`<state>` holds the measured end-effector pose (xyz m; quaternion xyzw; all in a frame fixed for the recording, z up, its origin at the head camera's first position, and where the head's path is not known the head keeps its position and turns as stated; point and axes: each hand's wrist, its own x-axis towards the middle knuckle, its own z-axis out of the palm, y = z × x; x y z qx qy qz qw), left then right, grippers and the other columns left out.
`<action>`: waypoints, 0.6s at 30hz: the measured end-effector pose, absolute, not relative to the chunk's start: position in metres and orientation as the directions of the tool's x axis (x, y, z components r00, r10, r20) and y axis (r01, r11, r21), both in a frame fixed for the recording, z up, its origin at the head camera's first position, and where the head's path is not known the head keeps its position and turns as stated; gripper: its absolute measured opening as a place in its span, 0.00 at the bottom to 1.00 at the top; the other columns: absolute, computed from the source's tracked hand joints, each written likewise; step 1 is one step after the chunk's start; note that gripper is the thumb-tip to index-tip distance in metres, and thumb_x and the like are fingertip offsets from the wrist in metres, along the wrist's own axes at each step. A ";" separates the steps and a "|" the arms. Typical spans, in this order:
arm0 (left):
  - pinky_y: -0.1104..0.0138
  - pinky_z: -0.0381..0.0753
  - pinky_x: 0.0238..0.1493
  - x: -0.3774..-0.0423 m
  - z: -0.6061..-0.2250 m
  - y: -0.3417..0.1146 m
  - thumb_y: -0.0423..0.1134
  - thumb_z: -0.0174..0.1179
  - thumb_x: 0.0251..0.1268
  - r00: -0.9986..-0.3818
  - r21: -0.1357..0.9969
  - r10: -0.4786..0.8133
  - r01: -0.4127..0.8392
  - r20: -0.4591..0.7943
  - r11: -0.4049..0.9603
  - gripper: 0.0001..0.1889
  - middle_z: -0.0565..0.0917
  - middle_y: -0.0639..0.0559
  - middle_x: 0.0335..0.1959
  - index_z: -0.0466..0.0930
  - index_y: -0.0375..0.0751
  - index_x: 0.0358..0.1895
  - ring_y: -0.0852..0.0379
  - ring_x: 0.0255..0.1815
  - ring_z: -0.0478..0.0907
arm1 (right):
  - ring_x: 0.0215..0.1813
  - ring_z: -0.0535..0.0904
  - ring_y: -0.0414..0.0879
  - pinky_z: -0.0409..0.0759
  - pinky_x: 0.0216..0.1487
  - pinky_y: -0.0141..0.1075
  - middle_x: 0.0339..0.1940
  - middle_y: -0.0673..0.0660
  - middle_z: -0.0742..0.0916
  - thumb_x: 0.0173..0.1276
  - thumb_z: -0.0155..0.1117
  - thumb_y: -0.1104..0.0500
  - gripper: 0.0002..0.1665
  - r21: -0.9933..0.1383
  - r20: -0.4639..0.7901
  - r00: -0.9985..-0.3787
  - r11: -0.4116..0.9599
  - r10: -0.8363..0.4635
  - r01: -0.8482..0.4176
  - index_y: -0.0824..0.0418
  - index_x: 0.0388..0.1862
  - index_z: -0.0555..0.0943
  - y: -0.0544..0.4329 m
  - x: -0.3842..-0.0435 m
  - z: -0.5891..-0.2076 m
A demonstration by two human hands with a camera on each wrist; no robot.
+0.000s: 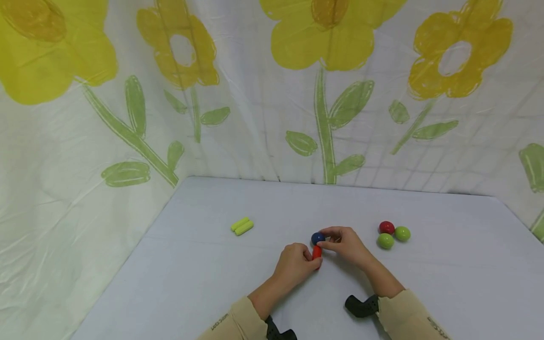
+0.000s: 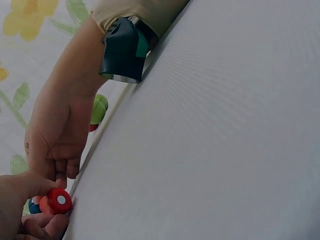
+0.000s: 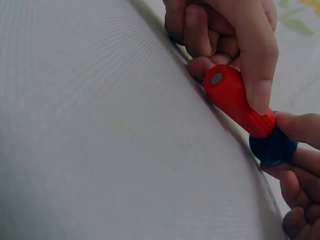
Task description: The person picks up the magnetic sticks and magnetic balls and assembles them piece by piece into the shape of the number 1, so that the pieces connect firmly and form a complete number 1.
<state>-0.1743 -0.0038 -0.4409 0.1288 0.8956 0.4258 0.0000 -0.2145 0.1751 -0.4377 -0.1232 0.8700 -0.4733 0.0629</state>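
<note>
Between thumb and fingers my left hand (image 1: 294, 264) pinches a red rod (image 1: 317, 252) with a round metallic dot on its end, plain in the right wrist view. My right hand (image 1: 345, 244) holds a dark blue ball (image 1: 318, 238) by its sides, thumb and fingertips around it. Rod and ball meet end to end, the ball at the far end of the rod. In the right wrist view the blue ball (image 3: 273, 145) sits against the red rod (image 3: 235, 100). The left wrist view shows the red rod (image 2: 56, 201) end-on, mostly covering the ball.
Two yellow-green rods (image 1: 242, 226) lie side by side at the left on the white table (image 1: 191, 283). To the right, a red ball (image 1: 386, 227) and two green balls (image 1: 402, 233) sit clustered. A flower-painted curtain (image 1: 255, 141) stands behind the table.
</note>
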 end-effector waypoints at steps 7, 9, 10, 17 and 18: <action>0.75 0.60 0.14 -0.173 -0.440 -0.004 0.44 0.68 0.52 -0.967 0.767 0.238 0.221 0.091 0.603 0.16 0.70 0.59 0.10 0.74 0.41 0.15 0.68 0.14 0.63 | 0.32 0.71 0.45 0.69 0.29 0.28 0.27 0.54 0.80 0.57 0.69 0.54 0.23 -0.843 0.003 -0.963 0.517 -0.269 -0.147 0.65 0.49 0.81 0.175 -0.214 -0.439; 0.75 0.60 0.14 -0.173 -0.440 -0.004 0.44 0.68 0.52 -0.967 0.770 0.238 0.219 0.090 0.599 0.16 0.71 0.59 0.10 0.74 0.41 0.15 0.68 0.14 0.63 | 0.33 0.71 0.45 0.69 0.30 0.28 0.27 0.54 0.80 0.57 0.69 0.54 0.23 -0.846 0.001 -0.963 0.514 -0.268 -0.144 0.65 0.49 0.81 0.175 -0.214 -0.439; 0.75 0.60 0.14 -0.173 -0.440 -0.004 0.44 0.68 0.52 -0.967 0.772 0.239 0.219 0.090 0.597 0.16 0.71 0.59 0.10 0.74 0.41 0.15 0.68 0.14 0.63 | 0.33 0.71 0.45 0.69 0.30 0.28 0.27 0.54 0.80 0.57 0.69 0.54 0.23 -0.847 0.000 -0.963 0.512 -0.269 -0.143 0.65 0.49 0.80 0.175 -0.214 -0.438; 0.75 0.60 0.14 -0.172 -0.439 -0.005 0.45 0.68 0.52 -0.966 0.777 0.243 0.218 0.086 0.590 0.16 0.71 0.59 0.11 0.74 0.41 0.16 0.68 0.14 0.63 | 0.33 0.72 0.45 0.70 0.29 0.28 0.27 0.54 0.80 0.58 0.69 0.55 0.23 -0.858 0.000 -0.961 0.494 -0.277 -0.142 0.65 0.50 0.80 0.176 -0.213 -0.438; 0.75 0.61 0.14 -0.172 -0.439 -0.005 0.45 0.68 0.52 -0.966 0.778 0.244 0.218 0.087 0.588 0.16 0.72 0.59 0.11 0.74 0.41 0.16 0.68 0.14 0.63 | 0.33 0.72 0.45 0.70 0.30 0.28 0.27 0.55 0.80 0.58 0.69 0.55 0.23 -0.859 0.001 -0.960 0.492 -0.280 -0.144 0.65 0.50 0.80 0.176 -0.213 -0.438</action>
